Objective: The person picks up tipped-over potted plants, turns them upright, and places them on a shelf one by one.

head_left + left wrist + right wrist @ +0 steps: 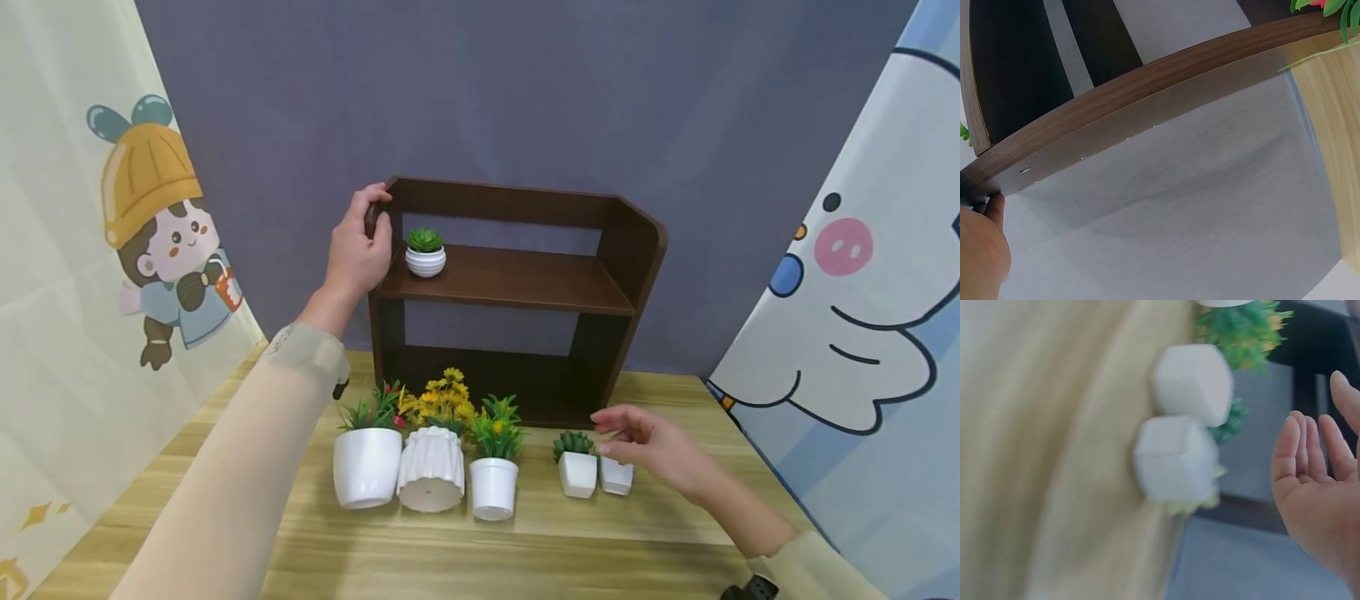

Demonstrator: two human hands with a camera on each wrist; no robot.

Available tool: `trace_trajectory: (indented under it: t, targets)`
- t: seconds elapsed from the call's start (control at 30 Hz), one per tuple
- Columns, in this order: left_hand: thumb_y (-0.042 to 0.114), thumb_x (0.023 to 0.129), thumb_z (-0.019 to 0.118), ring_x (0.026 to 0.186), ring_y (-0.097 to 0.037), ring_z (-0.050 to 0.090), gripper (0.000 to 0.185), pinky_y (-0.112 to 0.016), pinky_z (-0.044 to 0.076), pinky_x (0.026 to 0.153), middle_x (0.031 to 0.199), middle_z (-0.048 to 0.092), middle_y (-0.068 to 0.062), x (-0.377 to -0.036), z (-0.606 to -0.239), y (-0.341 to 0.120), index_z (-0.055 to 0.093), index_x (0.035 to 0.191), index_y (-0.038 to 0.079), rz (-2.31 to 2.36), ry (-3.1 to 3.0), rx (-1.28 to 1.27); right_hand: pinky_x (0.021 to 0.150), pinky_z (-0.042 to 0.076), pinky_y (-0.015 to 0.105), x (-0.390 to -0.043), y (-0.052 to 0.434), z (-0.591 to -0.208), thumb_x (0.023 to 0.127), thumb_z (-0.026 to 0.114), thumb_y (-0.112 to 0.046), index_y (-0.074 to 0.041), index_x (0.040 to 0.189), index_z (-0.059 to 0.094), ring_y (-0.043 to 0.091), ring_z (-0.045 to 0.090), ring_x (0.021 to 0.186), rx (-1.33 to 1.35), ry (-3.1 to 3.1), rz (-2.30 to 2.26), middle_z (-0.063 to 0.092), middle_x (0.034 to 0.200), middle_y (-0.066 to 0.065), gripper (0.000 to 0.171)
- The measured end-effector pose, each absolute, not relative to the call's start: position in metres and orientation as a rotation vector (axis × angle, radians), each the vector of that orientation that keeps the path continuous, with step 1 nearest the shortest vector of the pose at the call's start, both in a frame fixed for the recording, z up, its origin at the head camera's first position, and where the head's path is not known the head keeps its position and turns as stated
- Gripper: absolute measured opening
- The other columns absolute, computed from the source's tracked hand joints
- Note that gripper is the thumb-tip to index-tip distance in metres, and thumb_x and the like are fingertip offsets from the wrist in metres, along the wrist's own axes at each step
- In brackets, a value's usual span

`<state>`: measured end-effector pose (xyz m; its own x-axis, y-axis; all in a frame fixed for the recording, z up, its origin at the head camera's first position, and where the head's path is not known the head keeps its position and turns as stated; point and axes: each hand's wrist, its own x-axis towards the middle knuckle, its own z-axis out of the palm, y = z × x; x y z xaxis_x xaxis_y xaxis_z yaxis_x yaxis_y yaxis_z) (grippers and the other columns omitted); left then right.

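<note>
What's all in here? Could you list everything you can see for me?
Shelf: 1, dark brown, on the table
Ribbed pot: 1, white, green succulent, upper board, left end
Round pot: 1, white, red-flowered plant, leftmost on the table
Fluted pot: 1, white, yellow flowers, next along
Slim pot: 1, white, green-yellow plant, mid-row
Small pots: 2, white, green plants, row's right end
Table: 1, light wood, beneath
Back cloth: 1, grey-blue, behind shelf
Cartoon cloths: 2, cream left, blue-white right
Black objects: 2, black, by the cuffs, unclear
Sleeves: 2, beige, forearms
Left hand: 1, bare, gripping shelf's left side
Right hand: 1, bare, near small pots
</note>
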<state>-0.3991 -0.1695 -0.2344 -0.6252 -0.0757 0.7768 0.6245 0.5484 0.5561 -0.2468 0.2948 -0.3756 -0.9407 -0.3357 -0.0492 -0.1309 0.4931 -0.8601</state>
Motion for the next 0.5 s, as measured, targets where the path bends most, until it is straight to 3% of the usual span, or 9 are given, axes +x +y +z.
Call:
trace_trajectory:
  t: [0.5]
  targets:
    - [0.021,0.113,0.048,0.149,-0.026,0.058,0.032,-0.054,0.047,0.118,0.165,0.058,0.000,-0.399,-0.233,-0.167,0.059,0.142,0.015,-1.110,-1.974,-0.427,0.074,0.056,0.028,-0.236,0.343,-0.422,0.098,0.082,-0.017,-0.003,0.144,0.065,0.016,0.062,0.090,-0.375,2.588,-1.381,0.066,0.117,0.018,0.051]
